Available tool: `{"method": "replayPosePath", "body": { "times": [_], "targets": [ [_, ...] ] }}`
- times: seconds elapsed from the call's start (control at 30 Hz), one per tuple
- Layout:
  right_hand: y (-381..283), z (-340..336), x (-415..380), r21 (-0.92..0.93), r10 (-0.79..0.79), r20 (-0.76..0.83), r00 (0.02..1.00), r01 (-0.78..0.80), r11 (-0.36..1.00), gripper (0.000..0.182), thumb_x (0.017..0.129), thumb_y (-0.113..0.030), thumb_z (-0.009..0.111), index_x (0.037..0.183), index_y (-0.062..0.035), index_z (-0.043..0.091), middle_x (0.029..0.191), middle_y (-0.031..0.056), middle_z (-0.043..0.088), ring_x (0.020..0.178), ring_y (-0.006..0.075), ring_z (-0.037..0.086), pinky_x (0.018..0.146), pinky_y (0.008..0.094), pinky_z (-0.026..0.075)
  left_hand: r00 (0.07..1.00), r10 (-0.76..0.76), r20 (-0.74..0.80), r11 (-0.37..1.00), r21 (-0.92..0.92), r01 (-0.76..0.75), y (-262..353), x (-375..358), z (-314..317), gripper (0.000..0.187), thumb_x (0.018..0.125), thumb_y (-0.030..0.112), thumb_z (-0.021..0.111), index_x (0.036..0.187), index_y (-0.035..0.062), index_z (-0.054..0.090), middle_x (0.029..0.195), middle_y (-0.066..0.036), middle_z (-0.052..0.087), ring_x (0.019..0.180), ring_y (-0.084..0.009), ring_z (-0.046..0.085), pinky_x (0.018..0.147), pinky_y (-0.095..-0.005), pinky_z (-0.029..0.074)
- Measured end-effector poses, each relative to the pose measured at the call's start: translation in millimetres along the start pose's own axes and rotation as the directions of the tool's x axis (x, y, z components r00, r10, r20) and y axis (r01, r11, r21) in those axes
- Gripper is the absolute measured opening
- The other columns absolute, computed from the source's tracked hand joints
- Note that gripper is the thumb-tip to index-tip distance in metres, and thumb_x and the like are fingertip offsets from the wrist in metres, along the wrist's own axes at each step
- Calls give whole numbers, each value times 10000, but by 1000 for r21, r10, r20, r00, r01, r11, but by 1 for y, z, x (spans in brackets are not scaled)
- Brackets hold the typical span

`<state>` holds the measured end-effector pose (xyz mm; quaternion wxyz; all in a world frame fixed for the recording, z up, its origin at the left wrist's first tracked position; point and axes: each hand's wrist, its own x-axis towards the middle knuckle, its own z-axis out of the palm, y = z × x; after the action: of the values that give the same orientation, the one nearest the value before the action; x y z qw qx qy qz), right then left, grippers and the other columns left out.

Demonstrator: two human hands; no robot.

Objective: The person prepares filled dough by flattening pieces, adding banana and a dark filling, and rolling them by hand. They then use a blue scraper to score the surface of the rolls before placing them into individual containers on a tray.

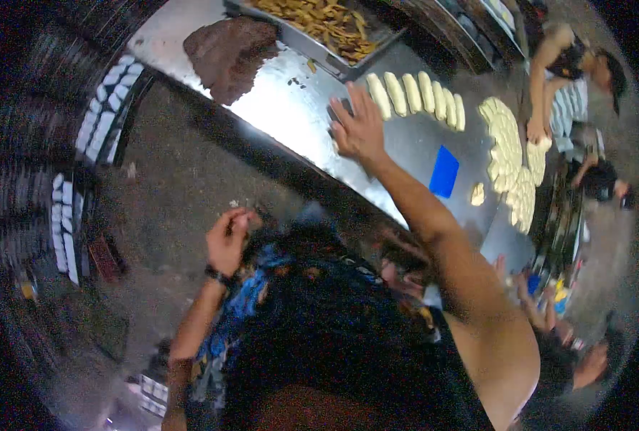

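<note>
Nearest you, your left hand (227, 241) is pinching shut below the table edge, seemingly on something too small to tell. Further out, your right hand (357, 129) is pressing down open, fingers spread, onto the steel table (290, 115), probably bracing your reach. Just beyond its fingertips, a row of dough rolls (416, 93) is lying side by side, long axes pointing away from you, likely for even spacing. Beyond, a tray of fried strips (326, 25) and a brown dough slab (229, 50) are sitting.
</note>
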<state>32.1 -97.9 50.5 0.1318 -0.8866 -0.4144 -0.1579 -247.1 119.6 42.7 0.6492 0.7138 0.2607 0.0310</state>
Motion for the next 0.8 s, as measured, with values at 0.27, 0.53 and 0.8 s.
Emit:
{"method": "replayPosePath", "body": {
  "times": [0.27, 0.53, 0.8],
  "targets": [
    [-3, -49, -51, 262, 51, 397, 916, -167, 951, 663, 758, -333, 668, 1327, -92, 426, 1032, 204, 565, 979, 364, 531, 851, 474, 438, 964, 251, 89, 968, 3, -252, 42, 41, 3, 202, 913, 161, 593, 1034, 6, 641, 954, -78, 690, 841, -137, 631, 749, -286, 509],
    [10, -92, 25, 406, 202, -529, 824, 37, 913, 386, 792, -215, 690, 1144, -86, 596, 996, 120, 638, 920, 307, 603, 794, 404, 517, 925, 330, 190, 934, 80, -350, 60, 79, 78, 184, 914, 155, 592, 1024, 15, 640, 893, -60, 673, 801, -117, 620, 694, -263, 516],
    [85, -76, -106, 433, 476, 473, 742, -666, 607, 305, 856, -175, 527, 1126, -48, 593, 1189, 171, 574, 1082, 315, 569, 943, 419, 459, 930, 170, 326, 970, 113, -217, 89, 73, 147, 207, 935, 135, 554, 1069, -11, 613, 995, -118, 672, 898, -178, 639, 766, -296, 521]
  ]
}}
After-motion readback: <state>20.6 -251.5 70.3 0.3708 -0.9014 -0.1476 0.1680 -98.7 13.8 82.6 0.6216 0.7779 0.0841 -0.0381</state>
